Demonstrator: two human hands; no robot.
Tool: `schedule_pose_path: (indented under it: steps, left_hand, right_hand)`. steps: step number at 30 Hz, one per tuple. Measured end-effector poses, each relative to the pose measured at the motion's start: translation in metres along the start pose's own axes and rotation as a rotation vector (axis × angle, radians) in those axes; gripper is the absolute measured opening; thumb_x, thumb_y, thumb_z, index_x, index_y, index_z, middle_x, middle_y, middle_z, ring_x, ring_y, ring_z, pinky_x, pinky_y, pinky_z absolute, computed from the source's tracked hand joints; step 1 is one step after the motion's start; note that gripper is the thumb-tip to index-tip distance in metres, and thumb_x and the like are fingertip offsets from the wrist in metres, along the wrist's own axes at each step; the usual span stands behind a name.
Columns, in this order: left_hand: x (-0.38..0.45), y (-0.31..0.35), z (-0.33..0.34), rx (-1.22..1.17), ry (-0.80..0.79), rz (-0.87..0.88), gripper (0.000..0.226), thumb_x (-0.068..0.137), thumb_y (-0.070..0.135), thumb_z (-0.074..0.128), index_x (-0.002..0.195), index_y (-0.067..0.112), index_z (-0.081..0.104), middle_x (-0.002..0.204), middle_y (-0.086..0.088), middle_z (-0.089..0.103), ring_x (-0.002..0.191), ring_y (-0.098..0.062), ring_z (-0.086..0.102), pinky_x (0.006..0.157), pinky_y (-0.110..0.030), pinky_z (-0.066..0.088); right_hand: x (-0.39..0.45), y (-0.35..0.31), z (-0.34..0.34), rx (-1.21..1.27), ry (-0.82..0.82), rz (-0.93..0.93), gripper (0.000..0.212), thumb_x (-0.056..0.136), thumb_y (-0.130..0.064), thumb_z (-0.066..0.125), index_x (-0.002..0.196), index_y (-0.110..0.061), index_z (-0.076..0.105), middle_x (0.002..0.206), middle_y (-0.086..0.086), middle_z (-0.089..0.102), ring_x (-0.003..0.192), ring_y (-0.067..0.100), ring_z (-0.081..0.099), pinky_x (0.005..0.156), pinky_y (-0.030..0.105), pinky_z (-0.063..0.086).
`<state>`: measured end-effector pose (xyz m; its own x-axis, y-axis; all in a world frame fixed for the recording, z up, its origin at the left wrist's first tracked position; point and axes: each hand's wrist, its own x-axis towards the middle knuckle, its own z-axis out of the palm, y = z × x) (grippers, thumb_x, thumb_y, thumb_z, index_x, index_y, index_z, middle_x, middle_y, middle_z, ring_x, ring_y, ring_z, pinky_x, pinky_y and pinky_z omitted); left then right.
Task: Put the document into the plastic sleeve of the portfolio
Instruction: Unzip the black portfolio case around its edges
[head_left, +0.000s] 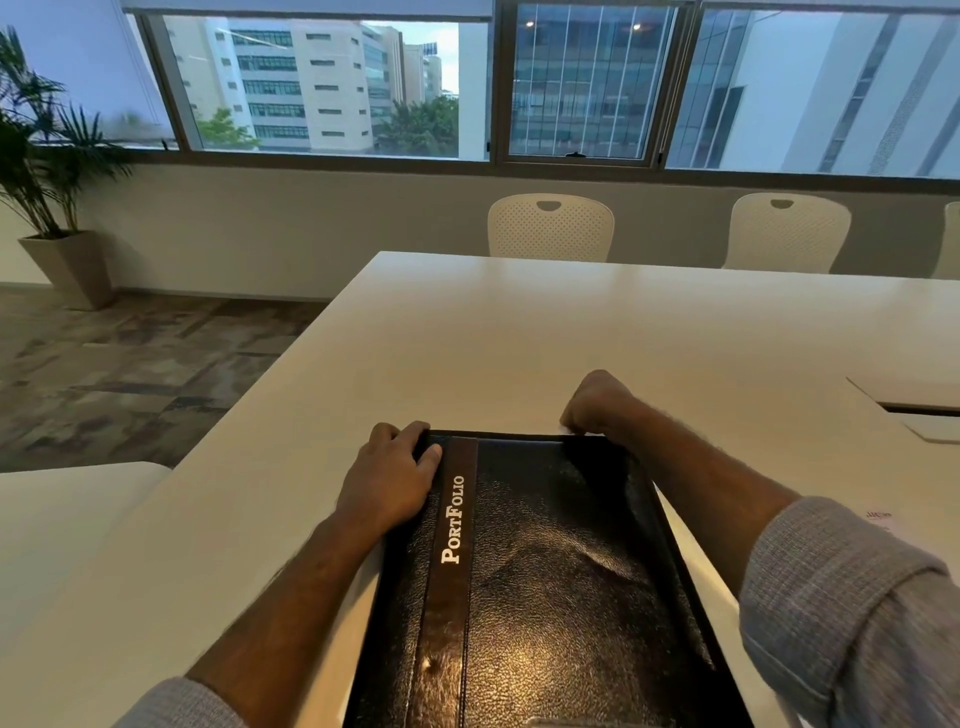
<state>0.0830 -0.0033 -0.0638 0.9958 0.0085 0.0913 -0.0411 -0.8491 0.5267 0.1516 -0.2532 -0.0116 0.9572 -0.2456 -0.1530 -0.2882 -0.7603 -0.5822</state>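
A closed black leather portfolio (545, 571) with a brown spine band lettered "PortFolio" lies on the white table (519, 338) in front of me. My left hand (389, 478) rests flat on its far left corner beside the band, fingers spread over the edge. My right hand (597, 405) curls over the far right corner, fingertips pinching the cover's edge. A white sheet with faint print, the document (893, 525), lies on the table to the right, mostly hidden behind my right forearm. The plastic sleeve is not visible.
Two white perforated chairs (550, 226) (787, 228) stand at the table's far side. A cable hatch (919, 405) is set into the tabletop at right. A potted palm (52, 208) stands at the left wall. A second white surface (67, 499) lies left of the table.
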Motion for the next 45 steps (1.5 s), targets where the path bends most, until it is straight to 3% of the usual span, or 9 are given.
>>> schedule_pose_path:
  steps: [4, 9, 12, 17, 24, 30, 36, 41, 45]
  left_hand:
    - [0.001, -0.001, 0.001, 0.007, 0.018, 0.007, 0.052, 0.098, 0.051, 0.040, 0.145, 0.030, 0.038, 0.135, -0.007, 0.043, 0.121, -0.026, 0.048, 0.096, -0.039, 0.043]
    - [-0.006, 0.006, -0.002, 0.113, 0.080, 0.006, 0.053, 0.098, 0.050, 0.042, 0.144, 0.024, 0.042, 0.135, -0.007, 0.045, 0.121, -0.025, 0.047, 0.096, -0.040, 0.043]
    - [-0.011, 0.023, -0.007, 0.281, 0.248, 0.231, 0.053, 0.094, 0.051, 0.048, 0.140, 0.024, 0.048, 0.142, -0.003, 0.046, 0.125, -0.023, 0.046, 0.100, -0.041, 0.040]
    - [-0.021, 0.062, 0.013, 0.231, -0.153, 0.565, 0.072, 0.091, 0.067, 0.031, 0.152, 0.028, 0.026, 0.160, 0.004, 0.025, 0.145, -0.016, 0.022, 0.117, -0.039, 0.019]
    - [-0.016, 0.061, 0.032, 0.339, -0.242, 0.526, 0.081, 0.091, 0.072, 0.018, 0.156, 0.026, 0.005, 0.164, 0.006, 0.002, 0.149, -0.010, -0.001, 0.116, -0.029, -0.003]
    - [-0.017, 0.061, 0.031, 0.348, -0.267, 0.507, 0.080, 0.092, 0.071, 0.017, 0.155, 0.026, 0.001, 0.164, 0.007, -0.001, 0.149, -0.009, -0.003, 0.121, -0.033, 0.000]
    - [-0.017, 0.061, 0.031, 0.350, -0.271, 0.509, 0.079, 0.092, 0.070, 0.017, 0.156, 0.025, 0.001, 0.164, 0.007, -0.001, 0.149, -0.009, -0.003, 0.122, -0.035, 0.001]
    - [-0.017, 0.061, 0.031, 0.348, -0.266, 0.503, 0.079, 0.092, 0.070, 0.018, 0.155, 0.026, 0.002, 0.164, 0.007, 0.000, 0.149, -0.009, -0.002, 0.120, -0.032, -0.001]
    - [-0.016, 0.061, 0.032, 0.352, -0.256, 0.510, 0.079, 0.092, 0.071, 0.017, 0.155, 0.026, 0.002, 0.164, 0.007, 0.000, 0.149, -0.009, -0.002, 0.120, -0.032, -0.001]
  right_hand:
    - [0.003, 0.023, -0.015, 0.073, 0.021, 0.054, 0.020, 0.071, 0.002, 0.074, 0.089, 0.009, 0.069, 0.097, 0.021, 0.070, 0.091, 0.030, 0.067, 0.080, 0.043, 0.057]
    - [-0.005, 0.040, -0.024, 0.193, 0.011, 0.128, 0.023, 0.075, -0.001, 0.076, 0.095, 0.008, 0.069, 0.096, 0.018, 0.070, 0.088, 0.029, 0.067, 0.080, 0.040, 0.058]
    - [-0.009, 0.039, -0.025, 0.265, 0.026, 0.144, 0.024, 0.075, -0.004, 0.077, 0.094, 0.008, 0.069, 0.094, 0.018, 0.070, 0.088, 0.028, 0.067, 0.079, 0.038, 0.058]
    - [-0.012, 0.039, -0.025, 0.283, 0.049, 0.174, 0.023, 0.075, -0.007, 0.077, 0.093, 0.006, 0.069, 0.092, 0.017, 0.070, 0.083, 0.027, 0.067, 0.069, 0.035, 0.057]
    - [-0.007, 0.049, -0.028, 0.251, 0.088, 0.221, 0.011, 0.077, -0.002, 0.074, 0.070, 0.001, 0.066, 0.086, 0.015, 0.071, 0.080, 0.024, 0.068, 0.082, 0.041, 0.058]
    - [-0.013, 0.061, -0.040, 0.320, -0.015, 0.217, 0.042, 0.072, 0.006, 0.064, 0.114, 0.006, 0.061, 0.120, 0.023, 0.062, 0.112, 0.034, 0.060, 0.088, 0.038, 0.053]
    - [-0.024, 0.076, -0.033, 0.151, 0.142, 0.215, 0.014, 0.077, 0.004, 0.070, 0.090, 0.008, 0.071, 0.102, 0.018, 0.072, 0.083, 0.019, 0.064, 0.081, 0.034, 0.055]
    - [-0.039, 0.082, -0.032, 0.203, 0.201, 0.166, 0.007, 0.077, 0.004, 0.068, 0.082, 0.008, 0.067, 0.090, 0.021, 0.070, 0.084, 0.032, 0.068, 0.060, 0.035, 0.054]
    - [-0.055, 0.091, -0.039, 0.100, 0.112, 0.001, 0.014, 0.080, -0.004, 0.070, 0.089, 0.006, 0.073, 0.091, 0.018, 0.072, 0.083, 0.029, 0.067, 0.075, 0.043, 0.057]
